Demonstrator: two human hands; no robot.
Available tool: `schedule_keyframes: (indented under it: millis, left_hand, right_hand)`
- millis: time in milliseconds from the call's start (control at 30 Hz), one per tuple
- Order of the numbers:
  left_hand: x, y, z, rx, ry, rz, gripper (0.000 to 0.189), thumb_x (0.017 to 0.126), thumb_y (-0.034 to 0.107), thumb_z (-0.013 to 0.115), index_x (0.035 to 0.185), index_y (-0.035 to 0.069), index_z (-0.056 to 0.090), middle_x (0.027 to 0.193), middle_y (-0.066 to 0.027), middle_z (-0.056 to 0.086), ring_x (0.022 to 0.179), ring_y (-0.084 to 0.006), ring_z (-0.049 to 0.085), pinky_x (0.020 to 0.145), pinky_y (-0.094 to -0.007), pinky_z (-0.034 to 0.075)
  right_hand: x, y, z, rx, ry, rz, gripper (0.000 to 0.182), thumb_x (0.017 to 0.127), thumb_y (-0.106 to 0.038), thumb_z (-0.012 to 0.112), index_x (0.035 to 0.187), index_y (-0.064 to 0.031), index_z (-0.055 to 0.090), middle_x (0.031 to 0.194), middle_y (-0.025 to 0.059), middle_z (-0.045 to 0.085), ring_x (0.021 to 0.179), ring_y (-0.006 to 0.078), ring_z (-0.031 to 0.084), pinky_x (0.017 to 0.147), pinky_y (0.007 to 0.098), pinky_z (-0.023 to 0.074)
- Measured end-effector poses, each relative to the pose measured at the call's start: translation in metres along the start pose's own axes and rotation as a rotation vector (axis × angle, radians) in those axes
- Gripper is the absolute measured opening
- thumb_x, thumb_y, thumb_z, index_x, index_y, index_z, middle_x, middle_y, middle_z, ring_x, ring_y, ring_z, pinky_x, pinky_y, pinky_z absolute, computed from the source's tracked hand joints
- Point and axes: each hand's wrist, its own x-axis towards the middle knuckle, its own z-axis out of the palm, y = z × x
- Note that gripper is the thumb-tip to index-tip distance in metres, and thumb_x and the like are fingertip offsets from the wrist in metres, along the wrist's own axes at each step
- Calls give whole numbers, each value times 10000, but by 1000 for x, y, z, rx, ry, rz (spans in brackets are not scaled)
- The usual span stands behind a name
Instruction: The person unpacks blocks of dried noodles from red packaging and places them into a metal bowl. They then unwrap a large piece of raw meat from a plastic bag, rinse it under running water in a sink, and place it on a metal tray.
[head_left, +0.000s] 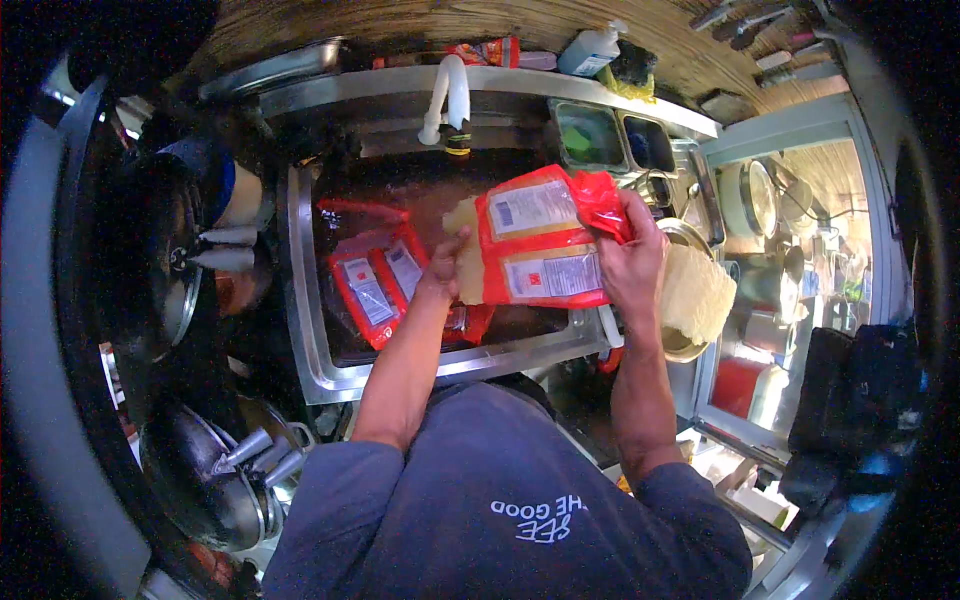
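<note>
Above a metal sink (301, 300), my left hand (448, 266) grips the pale block of dried noodles (469, 281) that sticks out of the open end of a red plastic package (534, 238). My right hand (632, 251) holds the package's bunched other end. Several red wrappers (375, 281) with white labels lie in the sink, below and left of my left hand. Another pale noodle block (697, 292) rests on a round metal pot (684, 350), just right of my right wrist. The part of the package under my right fingers is hidden.
A white faucet (452, 90) arches over the sink's far side. Green-tinted and dark containers (590, 135) stand at its far right corner. A pump bottle (591, 51) is on the back ledge. Woks (206, 480) with metal handles are at the left, and a window frame (862, 150) is at the right.
</note>
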Motion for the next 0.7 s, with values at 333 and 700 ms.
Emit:
schedule_keyframes:
  millis: [333,700]
  left_hand:
    - [-6,8,26,-20,-82,-132,704,876,403,718,1442,67,466,1421,-134,555,1295,-320,542,1111,-520,412]
    - [1,-3,79,65,-5,-270,738,912,420,676,1493,70,385,1487,-138,485,1357,-327,476,1151,-506,362]
  right_hand:
    - [-1,-8,-24,-51,113,-84,384,789,-16,613,1168,-57,658,979,184,721,939,339,717,826,407,555]
    - [-3,7,-66,-42,232,54,257,812,-139,705,1062,-79,692,898,200,707,876,375,704,762,438,546]
